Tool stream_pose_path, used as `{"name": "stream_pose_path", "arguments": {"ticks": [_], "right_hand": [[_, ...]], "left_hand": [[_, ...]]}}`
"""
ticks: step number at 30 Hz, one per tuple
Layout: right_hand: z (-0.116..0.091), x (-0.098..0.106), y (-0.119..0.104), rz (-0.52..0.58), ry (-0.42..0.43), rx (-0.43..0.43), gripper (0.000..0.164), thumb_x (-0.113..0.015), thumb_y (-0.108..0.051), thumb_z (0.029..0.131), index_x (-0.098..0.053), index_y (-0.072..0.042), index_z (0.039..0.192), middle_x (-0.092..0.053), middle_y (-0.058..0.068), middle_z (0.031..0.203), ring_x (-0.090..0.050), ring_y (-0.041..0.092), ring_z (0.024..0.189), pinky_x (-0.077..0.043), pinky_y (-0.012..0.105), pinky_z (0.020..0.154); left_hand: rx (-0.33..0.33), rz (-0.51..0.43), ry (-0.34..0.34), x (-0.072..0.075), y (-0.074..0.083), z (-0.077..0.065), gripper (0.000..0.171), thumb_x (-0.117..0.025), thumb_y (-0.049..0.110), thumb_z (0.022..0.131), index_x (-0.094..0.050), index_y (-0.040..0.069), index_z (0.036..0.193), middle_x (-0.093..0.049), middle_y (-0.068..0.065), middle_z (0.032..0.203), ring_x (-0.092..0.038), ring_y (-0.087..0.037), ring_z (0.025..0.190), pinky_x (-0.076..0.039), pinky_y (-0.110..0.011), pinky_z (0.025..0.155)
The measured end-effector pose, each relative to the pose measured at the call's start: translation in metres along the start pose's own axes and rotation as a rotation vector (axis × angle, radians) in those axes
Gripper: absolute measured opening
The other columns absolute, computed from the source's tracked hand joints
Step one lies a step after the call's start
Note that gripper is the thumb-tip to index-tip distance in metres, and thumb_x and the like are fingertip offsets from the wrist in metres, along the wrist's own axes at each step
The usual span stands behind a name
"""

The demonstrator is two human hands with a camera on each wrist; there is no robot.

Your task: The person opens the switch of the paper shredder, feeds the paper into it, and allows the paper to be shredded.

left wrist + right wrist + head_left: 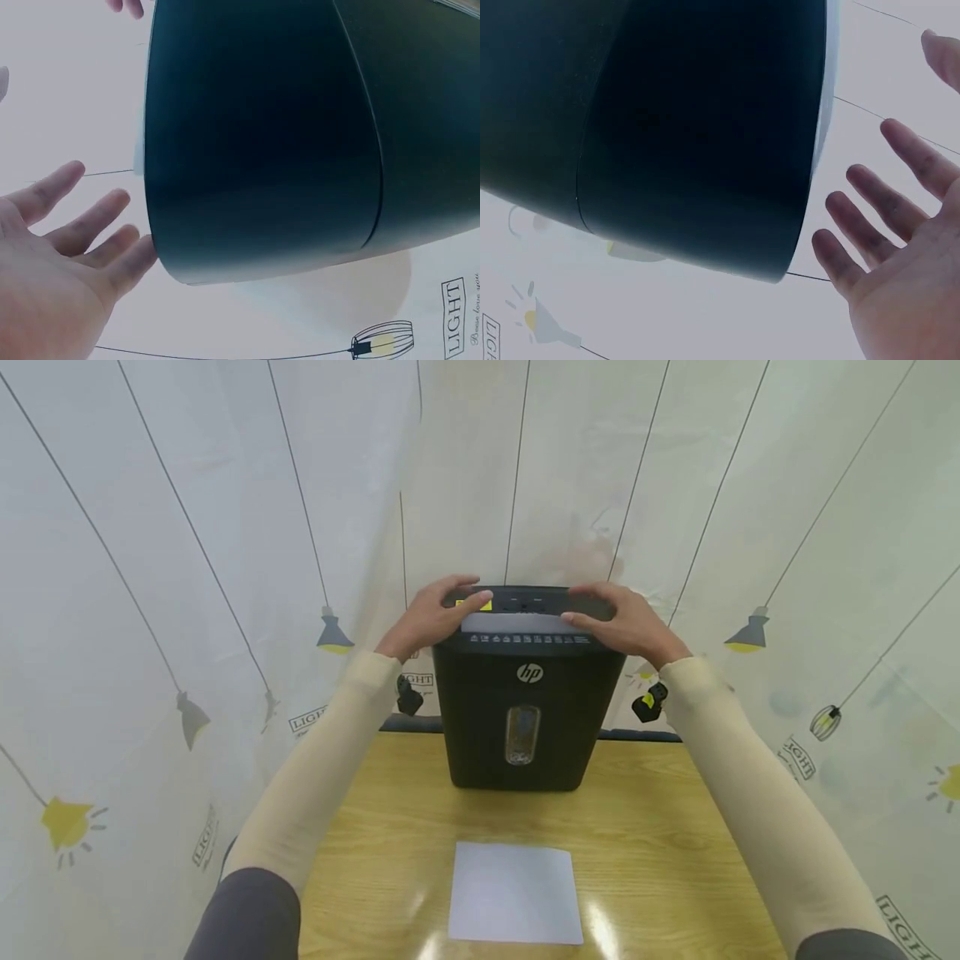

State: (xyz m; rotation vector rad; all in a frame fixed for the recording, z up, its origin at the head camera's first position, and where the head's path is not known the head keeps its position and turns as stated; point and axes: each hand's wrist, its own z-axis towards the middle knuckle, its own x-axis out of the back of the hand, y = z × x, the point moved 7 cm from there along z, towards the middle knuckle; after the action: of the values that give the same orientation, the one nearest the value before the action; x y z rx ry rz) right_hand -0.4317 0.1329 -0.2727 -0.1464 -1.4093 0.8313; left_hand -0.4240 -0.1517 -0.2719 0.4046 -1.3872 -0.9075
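Note:
A black HP paper shredder stands upright at the back of the table. From its top protrudes a pale sheet of paper, seen as a narrow strip. My left hand is over the shredder's left top edge, thumb near the paper's left end. In the left wrist view its fingers are spread, the lowest at or touching the shredder's edge. My right hand is at the right top edge, its thumb tip by the paper's right end. The right wrist view shows those fingers loosely extended, apart from the shredder's side.
A white sheet of paper lies on the wooden table in front of the shredder. Close behind hangs a pale curtain printed with lamps, which also closes in both sides.

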Motion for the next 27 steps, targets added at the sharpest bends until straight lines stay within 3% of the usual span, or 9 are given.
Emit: {"name": "stream_pose_path", "arguments": {"ticks": [4,9,14,21,27], "right_hand": [[-0.002,0.002,-0.004,-0.033,0.019,0.074,0.074,-0.065,-0.059,0.094,-0.042,-0.025,0.156,-0.032,0.005,0.168,-0.022,0.035,0.158,-0.02,0.066,0.123],[-0.009,0.003,-0.007,-0.067,0.037,0.104,0.083,-0.067,-0.059,0.093,-0.032,-0.027,0.161,-0.019,0.005,0.172,-0.011,0.038,0.16,-0.017,0.073,0.12],[-0.02,0.005,-0.004,-0.11,0.079,0.114,0.09,-0.072,-0.059,0.089,-0.027,-0.031,0.163,-0.011,0.005,0.174,-0.009,0.039,0.159,-0.019,0.076,0.116],[-0.038,0.004,0.006,-0.181,0.128,0.137,0.093,-0.074,-0.058,0.088,-0.027,-0.028,0.163,-0.01,0.006,0.174,-0.01,0.042,0.158,-0.015,0.076,0.118],[-0.055,0.0,0.019,-0.244,0.179,0.124,0.098,-0.074,-0.059,0.086,-0.023,-0.028,0.164,-0.008,0.007,0.174,-0.009,0.043,0.158,-0.012,0.074,0.119]], "left_hand": [[-0.02,0.023,0.015,0.002,0.003,-0.005,0.079,-0.054,0.069,0.096,-0.034,0.028,0.16,-0.028,-0.002,0.17,-0.028,-0.029,0.156,-0.031,-0.056,0.123],[-0.08,0.05,0.068,0.007,0.005,-0.012,0.085,-0.058,0.066,0.094,-0.028,0.025,0.163,-0.022,-0.003,0.171,-0.017,-0.027,0.159,-0.021,-0.057,0.126],[-0.122,0.104,0.121,0.007,-0.001,-0.022,0.093,-0.06,0.071,0.09,-0.025,0.025,0.163,-0.017,-0.003,0.172,-0.013,-0.027,0.16,-0.02,-0.06,0.126],[-0.12,0.202,0.177,0.001,-0.019,-0.039,0.1,-0.062,0.074,0.087,-0.018,0.029,0.164,-0.008,-0.005,0.173,-0.008,-0.028,0.161,-0.023,-0.062,0.124],[-0.167,0.326,0.258,-0.002,-0.029,-0.05,0.103,-0.064,0.074,0.086,-0.018,0.025,0.164,-0.01,-0.008,0.173,-0.006,-0.028,0.161,-0.023,-0.061,0.125]]}}
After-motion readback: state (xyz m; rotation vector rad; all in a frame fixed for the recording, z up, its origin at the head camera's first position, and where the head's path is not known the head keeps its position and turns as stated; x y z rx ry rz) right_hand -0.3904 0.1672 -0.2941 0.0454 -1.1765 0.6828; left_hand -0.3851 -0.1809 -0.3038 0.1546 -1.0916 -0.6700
